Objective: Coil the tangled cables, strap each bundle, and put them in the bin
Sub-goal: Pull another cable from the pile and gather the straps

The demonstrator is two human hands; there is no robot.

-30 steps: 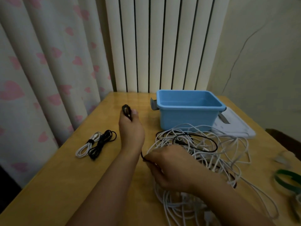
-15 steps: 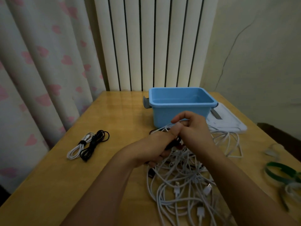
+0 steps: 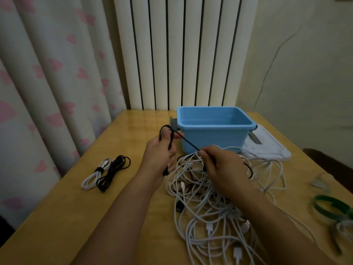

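My left hand [image 3: 160, 152] grips a small coil of black cable [image 3: 188, 142], its loops sticking up above my fist. A taut stretch of that cable runs down and right to my right hand [image 3: 219, 165], which pinches it between thumb and fingers. Under my right hand lies a big tangle of white cables [image 3: 214, 203] with some black strands in it. The blue bin [image 3: 214, 131] stands just behind both hands and looks empty. Two strapped bundles, one white [image 3: 93, 175] and one black [image 3: 112, 171], lie on the table to the left.
The wooden table [image 3: 57, 217] ends at a curtain on the left and a radiator at the back. A white flat lid [image 3: 267, 148] lies right of the bin. Green straps [image 3: 332, 205] and other small items sit near the right edge.
My hands, together over the tangle half a second ago, have parted. The left hand rose to the left with the black coil, and the cable now stretches between the two hands.
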